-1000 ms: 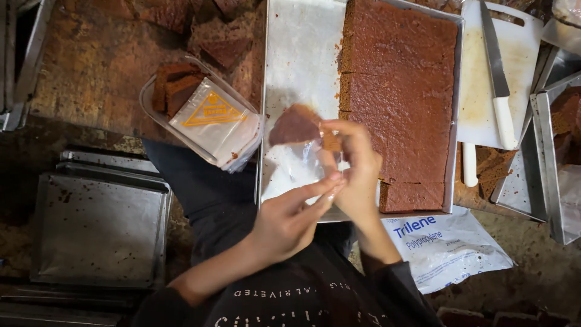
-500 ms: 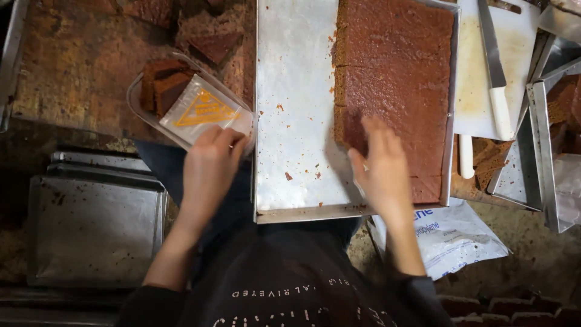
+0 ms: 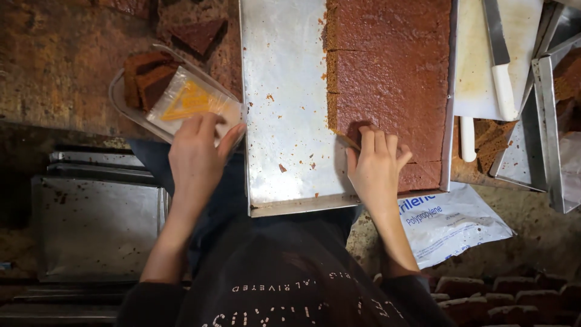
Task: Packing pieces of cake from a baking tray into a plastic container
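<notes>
The right hand [image 3: 376, 162] lies flat, fingers together and nearly straight, fingertips [image 3: 367, 135] pressing on the near left corner of the brown cake slab [image 3: 390, 79], gripping nothing. The slab (matte, crumbly, scored into rectangles) fills the right half of a shiny metal tray [image 3: 284, 109], whose bare left half is dotted with crumbs. The left hand [image 3: 196, 158] rests with fingers loosely spread on a clear plastic bag [image 3: 184, 100] with a yellow print, lying in a clear tub [image 3: 121, 103] just off the tray's left edge beside two cake pieces [image 3: 148, 75]. One white-handled knife [image 3: 501, 60] lies on a white board [image 3: 478, 72] past the right edge.
</notes>
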